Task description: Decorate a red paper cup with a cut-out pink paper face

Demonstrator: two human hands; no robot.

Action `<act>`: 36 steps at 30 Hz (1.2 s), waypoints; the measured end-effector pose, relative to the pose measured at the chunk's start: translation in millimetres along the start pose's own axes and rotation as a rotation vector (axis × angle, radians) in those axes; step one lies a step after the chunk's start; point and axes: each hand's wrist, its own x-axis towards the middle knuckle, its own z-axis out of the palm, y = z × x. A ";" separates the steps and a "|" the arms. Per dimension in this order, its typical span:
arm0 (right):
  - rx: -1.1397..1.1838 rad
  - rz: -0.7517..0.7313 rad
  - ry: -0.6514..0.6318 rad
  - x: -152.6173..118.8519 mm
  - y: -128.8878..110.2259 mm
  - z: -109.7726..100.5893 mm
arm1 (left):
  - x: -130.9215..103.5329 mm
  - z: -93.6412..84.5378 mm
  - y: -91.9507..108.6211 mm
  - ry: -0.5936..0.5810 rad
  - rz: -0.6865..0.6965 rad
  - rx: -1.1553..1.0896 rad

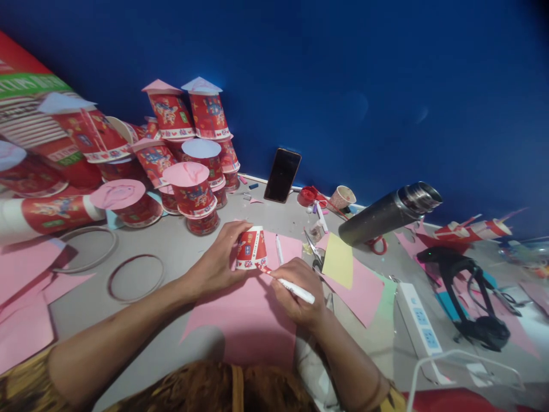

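My left hand point(225, 252) is closed around the side of a red printed paper cup point(246, 248), steadying it over a sheet of pink paper point(253, 326). The cup's flower-patterned band faces down. Between the fingers of my right hand point(297, 297) is a white marker point(295, 290). Its reddish tip end points at the lower edge of the cup, though I cannot tell whether it touches the paper or the cup. A second white pen point(279, 249) lies on the pink sheet just behind my right hand.
Stacked red cups with paper tops point(191, 189) crowd the left, near two rings point(136, 278). A phone point(283, 174) leans on the blue wall. Rightward are scissors point(316, 254), yellow paper point(338, 260), a dark flask point(381, 214), a power strip point(418, 320) and a black strapped object point(467, 297).
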 end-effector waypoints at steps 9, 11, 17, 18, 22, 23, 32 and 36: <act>-0.015 -0.005 -0.033 -1.0 0.4 0.6 | 0.7 1.1 0.4 0.015 0.007 -0.011; -0.011 0.003 -0.016 -0.9 -0.4 0.0 | 1.0 0.9 1.1 0.014 0.007 -0.011; -0.014 0.042 0.052 1.2 -2.1 -4.5 | 2.0 -0.9 7.4 0.018 -0.043 -0.009; -0.016 0.040 0.051 1.3 -1.9 -4.8 | 2.1 -1.1 8.2 0.016 -0.046 -0.011; -0.018 0.027 0.036 0.3 -0.2 -4.1 | 2.0 -0.9 8.1 0.020 -0.039 -0.017; -0.018 0.027 0.029 0.0 0.1 -3.7 | 1.9 -0.8 7.7 0.019 -0.035 -0.018; 0.001 0.026 -0.009 -0.6 0.3 -2.3 | 1.9 -1.2 6.3 0.008 0.004 -0.013; 0.001 0.022 0.009 0.6 -1.2 -3.2 | 2.3 -1.1 7.0 0.005 -0.004 -0.015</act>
